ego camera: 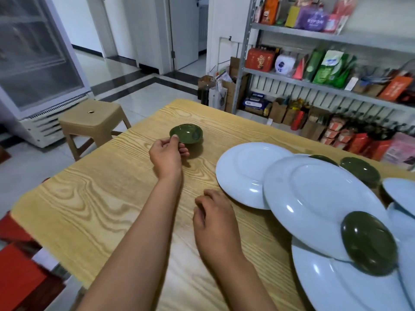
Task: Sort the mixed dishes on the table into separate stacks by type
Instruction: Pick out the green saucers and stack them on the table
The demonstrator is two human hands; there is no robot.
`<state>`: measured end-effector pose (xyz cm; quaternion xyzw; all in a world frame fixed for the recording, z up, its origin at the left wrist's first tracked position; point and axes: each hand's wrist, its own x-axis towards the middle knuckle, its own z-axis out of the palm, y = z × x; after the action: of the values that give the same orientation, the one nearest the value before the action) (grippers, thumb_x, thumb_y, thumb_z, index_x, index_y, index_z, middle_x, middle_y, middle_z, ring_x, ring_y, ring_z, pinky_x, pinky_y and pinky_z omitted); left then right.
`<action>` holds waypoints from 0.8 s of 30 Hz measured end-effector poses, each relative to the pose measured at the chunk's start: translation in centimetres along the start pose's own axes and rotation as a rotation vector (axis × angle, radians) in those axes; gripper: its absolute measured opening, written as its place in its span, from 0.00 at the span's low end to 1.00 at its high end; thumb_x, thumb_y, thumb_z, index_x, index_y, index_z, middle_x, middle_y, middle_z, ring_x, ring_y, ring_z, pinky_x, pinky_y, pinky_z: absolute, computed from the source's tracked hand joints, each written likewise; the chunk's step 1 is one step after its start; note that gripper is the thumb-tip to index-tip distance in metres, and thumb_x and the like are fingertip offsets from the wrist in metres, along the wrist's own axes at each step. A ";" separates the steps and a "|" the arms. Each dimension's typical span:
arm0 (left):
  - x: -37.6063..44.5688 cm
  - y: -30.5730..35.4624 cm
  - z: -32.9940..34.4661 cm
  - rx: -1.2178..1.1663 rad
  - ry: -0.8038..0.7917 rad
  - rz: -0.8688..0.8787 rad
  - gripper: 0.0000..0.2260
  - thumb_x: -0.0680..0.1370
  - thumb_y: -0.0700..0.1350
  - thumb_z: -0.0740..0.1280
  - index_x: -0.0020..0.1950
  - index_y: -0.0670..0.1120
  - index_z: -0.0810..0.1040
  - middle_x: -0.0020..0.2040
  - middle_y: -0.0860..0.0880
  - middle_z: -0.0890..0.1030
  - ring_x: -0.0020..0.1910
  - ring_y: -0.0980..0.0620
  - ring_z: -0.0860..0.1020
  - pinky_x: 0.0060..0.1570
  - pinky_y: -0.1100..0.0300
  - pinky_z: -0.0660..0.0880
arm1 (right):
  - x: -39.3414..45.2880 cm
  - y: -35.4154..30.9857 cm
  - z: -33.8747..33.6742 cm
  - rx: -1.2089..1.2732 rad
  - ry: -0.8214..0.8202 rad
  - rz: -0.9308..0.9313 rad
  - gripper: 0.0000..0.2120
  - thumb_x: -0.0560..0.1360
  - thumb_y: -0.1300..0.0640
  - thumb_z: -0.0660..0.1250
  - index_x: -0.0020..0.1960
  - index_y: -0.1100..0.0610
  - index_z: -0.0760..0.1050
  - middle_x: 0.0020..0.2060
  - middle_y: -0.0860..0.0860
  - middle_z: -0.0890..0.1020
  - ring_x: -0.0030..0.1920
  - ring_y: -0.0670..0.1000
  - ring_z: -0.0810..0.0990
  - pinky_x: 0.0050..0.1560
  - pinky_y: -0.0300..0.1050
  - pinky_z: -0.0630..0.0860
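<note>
Currently, by observation:
Green bowls: four visible. One [186,133] stands alone on the far left part of the table; one [368,243] lies on the overlapping plates near the right; two [360,170] sit behind the plates, one [323,158] mostly hidden.
Pale blue plates: at least four, overlapping at right: a far one [241,173], a middle one [314,198], a near one [336,288], and more [399,189] cut by the frame edge.
Left hand [167,153]: thumb and fingers pinch the lone bowl's rim.
Right hand [213,218]: rests on the table, fingers loosely curled, holding nothing, just beside the far plate.
Writing: a purple bag [312,19] reads roughly "KOYON", blurred.
Surface: light wood-grain table [101,209].
Room: tan plastic stool [92,118], glass-door fridge [33,63], metal shelving [314,84] of packaged goods, glossy tile floor.
</note>
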<state>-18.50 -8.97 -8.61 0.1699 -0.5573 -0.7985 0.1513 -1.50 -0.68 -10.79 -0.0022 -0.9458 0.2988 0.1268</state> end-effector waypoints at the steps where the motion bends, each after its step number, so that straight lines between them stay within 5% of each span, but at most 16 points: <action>1: 0.2 -0.1 0.2 -0.002 -0.010 0.002 0.05 0.78 0.39 0.67 0.45 0.38 0.73 0.29 0.44 0.77 0.20 0.52 0.74 0.23 0.61 0.73 | 0.0 0.1 0.0 0.005 0.003 0.001 0.12 0.76 0.56 0.61 0.55 0.56 0.79 0.62 0.51 0.77 0.64 0.52 0.72 0.68 0.48 0.67; 8: 0.6 -0.4 0.0 -0.076 -0.051 -0.029 0.09 0.81 0.42 0.62 0.56 0.37 0.72 0.35 0.40 0.79 0.27 0.49 0.80 0.27 0.60 0.77 | 0.1 0.3 0.1 0.040 0.032 -0.002 0.10 0.74 0.57 0.63 0.52 0.55 0.80 0.59 0.51 0.77 0.60 0.52 0.73 0.65 0.48 0.69; 13: -1.0 -0.3 -0.7 0.022 -0.085 0.059 0.02 0.82 0.43 0.61 0.51 0.45 0.71 0.33 0.42 0.78 0.26 0.49 0.78 0.28 0.57 0.78 | -0.2 -0.1 -0.8 0.179 0.059 0.008 0.12 0.74 0.61 0.62 0.55 0.55 0.79 0.53 0.48 0.79 0.56 0.48 0.75 0.60 0.48 0.73; 19: -8.3 1.2 0.7 0.190 -0.322 0.358 0.04 0.81 0.44 0.62 0.50 0.46 0.75 0.33 0.44 0.78 0.28 0.48 0.75 0.28 0.55 0.75 | -2.2 -2.0 -8.7 0.346 0.449 0.019 0.10 0.75 0.62 0.65 0.53 0.51 0.79 0.49 0.41 0.80 0.56 0.40 0.74 0.57 0.29 0.67; 21: -10.9 1.2 1.2 0.316 -0.480 0.549 0.03 0.81 0.45 0.63 0.51 0.48 0.75 0.33 0.47 0.79 0.29 0.50 0.76 0.31 0.55 0.75 | -3.9 -1.0 -12.1 0.385 0.570 0.106 0.10 0.76 0.60 0.66 0.52 0.47 0.79 0.49 0.35 0.79 0.56 0.38 0.74 0.58 0.33 0.70; 24: -14.9 1.1 1.6 0.595 -0.643 1.056 0.09 0.80 0.46 0.63 0.54 0.45 0.79 0.37 0.49 0.82 0.36 0.53 0.77 0.37 0.64 0.71 | -7.1 2.0 -16.0 0.276 0.725 0.188 0.10 0.75 0.59 0.70 0.51 0.44 0.79 0.50 0.32 0.77 0.57 0.39 0.74 0.60 0.40 0.72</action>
<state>-5.81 -1.58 -5.56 -0.3358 -0.7782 -0.4415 0.2944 9.10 9.42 -0.95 -0.1770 -0.7863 0.4133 0.4237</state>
